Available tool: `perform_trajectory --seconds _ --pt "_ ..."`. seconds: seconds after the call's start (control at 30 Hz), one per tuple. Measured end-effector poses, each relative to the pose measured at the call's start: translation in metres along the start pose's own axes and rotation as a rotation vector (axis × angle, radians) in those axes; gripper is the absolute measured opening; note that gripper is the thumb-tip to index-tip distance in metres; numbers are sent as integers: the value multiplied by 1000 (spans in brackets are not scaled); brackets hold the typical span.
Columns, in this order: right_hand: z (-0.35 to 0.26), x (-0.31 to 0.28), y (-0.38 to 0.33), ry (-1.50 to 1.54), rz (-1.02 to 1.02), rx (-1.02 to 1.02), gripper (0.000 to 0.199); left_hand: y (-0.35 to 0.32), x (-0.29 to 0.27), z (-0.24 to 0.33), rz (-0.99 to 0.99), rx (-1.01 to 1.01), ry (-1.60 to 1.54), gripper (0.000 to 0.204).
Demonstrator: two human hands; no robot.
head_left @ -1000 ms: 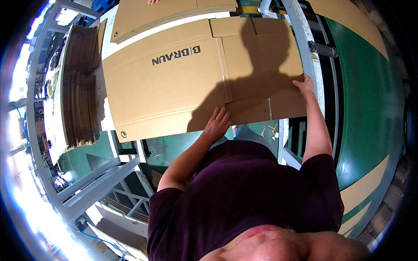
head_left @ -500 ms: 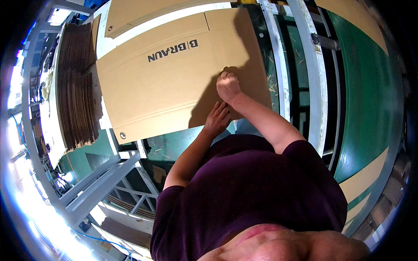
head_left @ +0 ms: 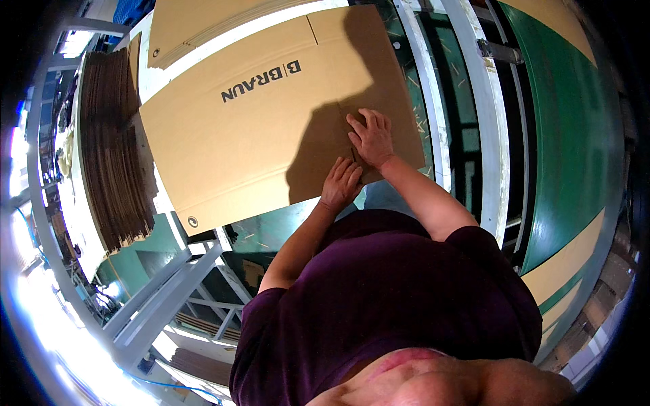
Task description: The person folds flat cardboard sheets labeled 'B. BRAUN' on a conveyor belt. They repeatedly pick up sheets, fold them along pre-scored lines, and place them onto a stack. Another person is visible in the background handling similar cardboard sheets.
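Observation:
A large flat brown cardboard sheet (head_left: 223, 149) with dark print lies in front of me, its near edge close to my body. On its near right part rests my left hand (head_left: 342, 183), fingers laid flat on the board. Just right of it and a little farther away, my right hand (head_left: 374, 139) touches the board with its fingers apart. A short dark slit shows in the cardboard between the two hands. The shadow of my head and arms covers this part of the sheet. Neither hand holds anything.
At the left stands a tall pile of cardboard sheets (head_left: 112, 149), edges toward me. More flat cardboard (head_left: 196, 24) lies beyond the sheet. Pale metal rails (head_left: 484, 101) run along the right, past them a green surface (head_left: 569, 149). A metal frame (head_left: 159, 291) stands at the lower left.
My right hand has gone from a closed fist to spread fingers and shifted slightly right. The left hand stays near the sheet's edge. The whole view has shifted a little.

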State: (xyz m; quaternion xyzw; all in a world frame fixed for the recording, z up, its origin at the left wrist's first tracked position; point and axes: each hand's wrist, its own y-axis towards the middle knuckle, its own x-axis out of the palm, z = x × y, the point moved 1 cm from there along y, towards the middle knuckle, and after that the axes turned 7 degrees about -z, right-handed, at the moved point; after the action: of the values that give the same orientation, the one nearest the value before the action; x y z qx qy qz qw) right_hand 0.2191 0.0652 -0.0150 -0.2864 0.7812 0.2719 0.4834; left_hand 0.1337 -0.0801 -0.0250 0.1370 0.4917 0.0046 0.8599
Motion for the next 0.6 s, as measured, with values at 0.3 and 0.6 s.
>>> perform_trajectory --seconds 0.3,0.6 --pt "34 -11 23 60 14 18 54 -7 7 -8 -123 -10 81 44" --pt "153 -7 63 422 36 660 64 5 1 3 -205 -27 227 46"
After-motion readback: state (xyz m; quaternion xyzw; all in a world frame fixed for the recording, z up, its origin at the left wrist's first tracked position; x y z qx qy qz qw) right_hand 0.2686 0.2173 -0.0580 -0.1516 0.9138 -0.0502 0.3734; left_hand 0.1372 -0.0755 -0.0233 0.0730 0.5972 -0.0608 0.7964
